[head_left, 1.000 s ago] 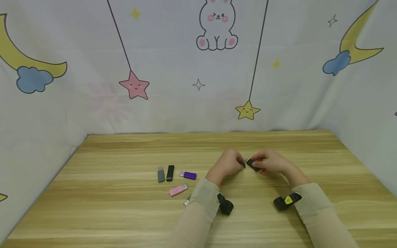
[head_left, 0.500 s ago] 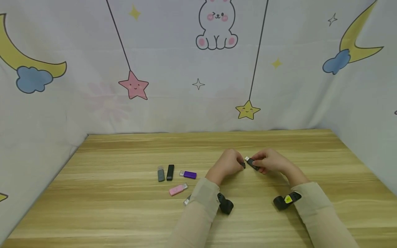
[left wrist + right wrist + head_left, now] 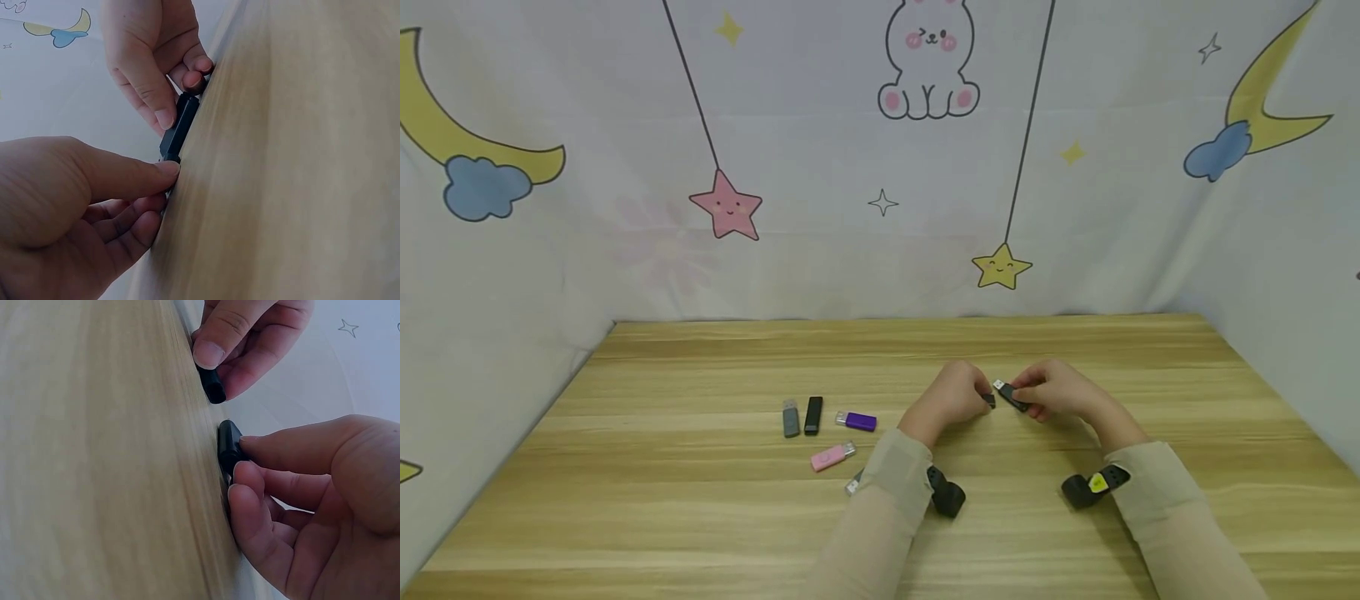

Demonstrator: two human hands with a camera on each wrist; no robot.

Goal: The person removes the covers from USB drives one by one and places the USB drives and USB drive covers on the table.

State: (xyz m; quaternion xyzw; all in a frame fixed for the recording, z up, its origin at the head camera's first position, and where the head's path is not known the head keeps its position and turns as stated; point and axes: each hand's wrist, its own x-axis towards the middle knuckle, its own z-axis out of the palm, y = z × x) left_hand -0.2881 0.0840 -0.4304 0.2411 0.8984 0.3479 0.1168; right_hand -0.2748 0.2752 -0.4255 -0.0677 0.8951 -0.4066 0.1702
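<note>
In the head view, my left hand (image 3: 953,392) pinches a small black cap (image 3: 989,400) between thumb and fingers. A dark, hollow-looking end of the cap shows in the right wrist view. Just to its right, my right hand (image 3: 1057,390) holds a black USB stick (image 3: 1017,400) low over the wooden table (image 3: 1075,542). The stick's metal plug (image 3: 998,385) is bare and points up and left, a short gap from the cap. Fingers hide part of both pieces.
Left of the hands lie a grey USB stick (image 3: 791,421), a black one (image 3: 813,415), a purple one (image 3: 859,422) and a pink one (image 3: 829,457). Another grey stick (image 3: 854,482) is partly covered by the left sleeve. A printed curtain (image 3: 820,250) borders the table behind.
The black USB stick in my right hand has turned slightly, so more of the plug's face shows. Both hands keep nearly the same place.
</note>
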